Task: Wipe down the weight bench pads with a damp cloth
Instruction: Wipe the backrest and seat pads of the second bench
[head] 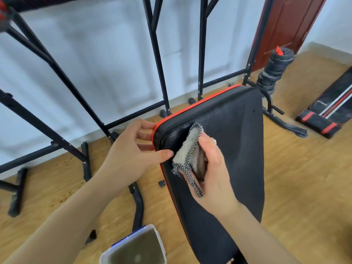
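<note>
The wood-grain floor (304,178) carries a black tubular metal frame (158,60). Across it tilts the bench pad (234,141), black pebbled vinyl with red piping and rounded corners. The left hand (129,155) clasps the pad's left corner, thumb on top and fingers round the edge. The right hand (215,174) presses a bunched, fleecy cream cloth (187,147) with checked woven trim onto the pad, its grip closed round it.
</note>
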